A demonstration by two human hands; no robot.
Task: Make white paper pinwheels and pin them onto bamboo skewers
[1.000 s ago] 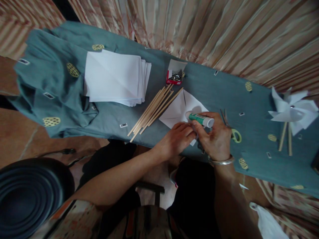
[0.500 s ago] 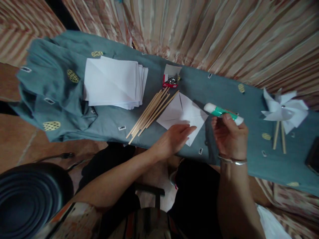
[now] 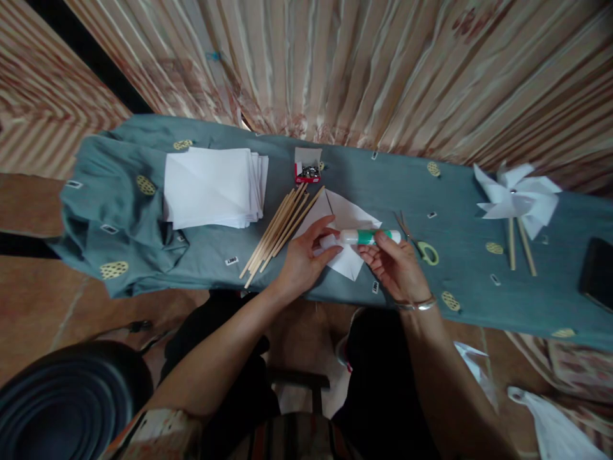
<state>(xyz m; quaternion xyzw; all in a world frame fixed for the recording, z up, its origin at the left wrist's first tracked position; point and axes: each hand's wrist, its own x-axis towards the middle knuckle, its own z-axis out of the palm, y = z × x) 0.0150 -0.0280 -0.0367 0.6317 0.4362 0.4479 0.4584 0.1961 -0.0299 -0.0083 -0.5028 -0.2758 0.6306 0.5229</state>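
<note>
My right hand [image 3: 397, 265] is closed around a green and white glue stick [image 3: 366, 237], held level over the paper with its end pointing left. A whitish cap [image 3: 328, 242] sits pinched between the thumb and fingers of my left hand [image 3: 309, 252], right by that end of the glue stick. Under both hands lies a square of white paper [image 3: 352, 265] with slits running in from its corners. Part of the paper is hidden by my hands. Several wooden sticks [image 3: 280, 230] lie in a bundle to the left of the paper.
A stack of white paper [image 3: 211, 185] lies at left, and a small red box of metal pins [image 3: 308, 171] stands behind the sticks. Green-handled scissors [image 3: 426, 252] lie right of my right hand. Farther right are paper pinwheels [image 3: 514, 191] and a dark object [image 3: 597, 275] at the table edge.
My right hand has brought the glue stick left and over the paper. My left hand has lifted from the paper and now grips the cap at the glue stick's end. The view has shifted.
</note>
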